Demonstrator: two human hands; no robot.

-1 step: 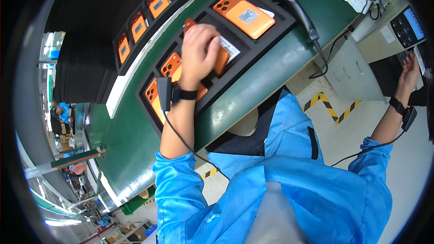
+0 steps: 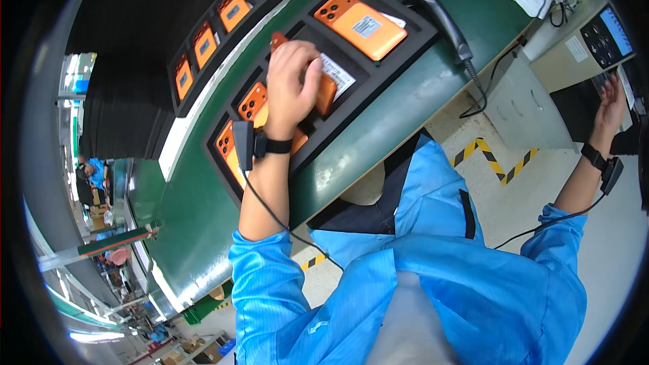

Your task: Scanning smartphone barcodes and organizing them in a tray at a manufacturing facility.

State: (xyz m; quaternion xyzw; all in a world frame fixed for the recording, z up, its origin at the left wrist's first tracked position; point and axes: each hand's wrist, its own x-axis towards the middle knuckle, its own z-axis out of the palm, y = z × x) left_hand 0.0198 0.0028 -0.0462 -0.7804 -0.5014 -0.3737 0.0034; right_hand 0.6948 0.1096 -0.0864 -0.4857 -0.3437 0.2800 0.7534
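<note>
Clock as seen in head view, 12 = top of frame.

Left hand [image 2: 292, 84], 11 o'clock from centre: curled over a flat, rectangular orange phone [image 2: 326, 96], fingers and thumb closed around it. Fingertips hidden, so exact contact points can't be read. Phone is tilted, one end showing at the hand's 11, the rest at its 2 to 4, over a compartment of the black foam tray [image 2: 378, 84]. White printed label [image 2: 338, 74] lies in the same compartment, at the hand's 3, just beside the phone.

Same tray: orange phone with three-lens camera block and pale sticker [image 2: 365, 25] at the hand's 1 to 2, lying flat. Two more orange phones at 7 to 8, partly behind the wrist. Black handheld scanner with coiled cable [image 2: 446, 23] on the green tabletop [image 2: 378, 118], at the hand's 2, just past the tray.

Right hand [image 2: 610, 105], between 2 and 3 from centre: fingers extended, up at the beige box-shaped machine with blue screen [image 2: 571, 57], beside a white paper strip [image 2: 627, 88]. Can't tell if it's pinching the strip or only near it.

Second black tray [image 2: 255, 10], 11 from centre: four orange phones in a row.
</note>
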